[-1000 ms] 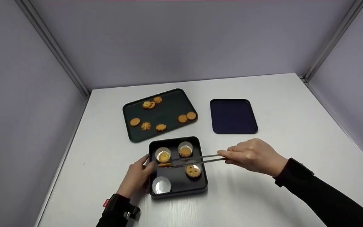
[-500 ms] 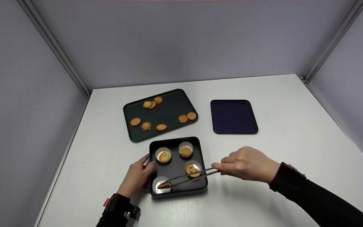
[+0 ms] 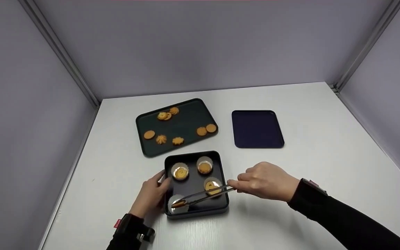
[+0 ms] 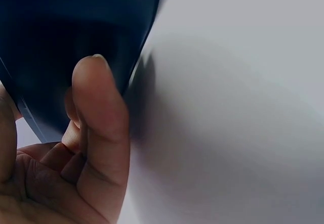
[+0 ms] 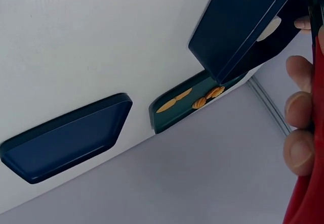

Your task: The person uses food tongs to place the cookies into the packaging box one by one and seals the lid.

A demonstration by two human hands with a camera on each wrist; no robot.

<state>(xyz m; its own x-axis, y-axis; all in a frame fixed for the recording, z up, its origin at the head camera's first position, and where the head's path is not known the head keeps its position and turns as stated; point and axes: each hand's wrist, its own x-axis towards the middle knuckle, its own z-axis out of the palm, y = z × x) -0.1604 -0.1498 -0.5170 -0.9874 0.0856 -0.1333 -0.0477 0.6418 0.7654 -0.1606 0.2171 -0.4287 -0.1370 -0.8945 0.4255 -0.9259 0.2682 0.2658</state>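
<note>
In the head view my left hand holds the left side of a dark square box, its thumb at the rim. The left wrist view shows the thumb in front of the dark wall. My right hand grips a pair of slim tongs, whose red handle shows in the right wrist view. Between the tips is a brown cookie, over or in the front-left clear paper-like cup; whether it touches the bottom I cannot tell. Other cups hold a yellow cookie, a round cookie and a cookie with holes.
Behind the box lies a dark green tray with several cookies, among them a star-shaped cookie and a swirled cookie. A navy tray is to its right. Grey panels enclose the white table.
My right hand has come down and left with the tongs, carrying the cookie from the box's middle to the front-left cup. My left hand and the box have stayed in place.
</note>
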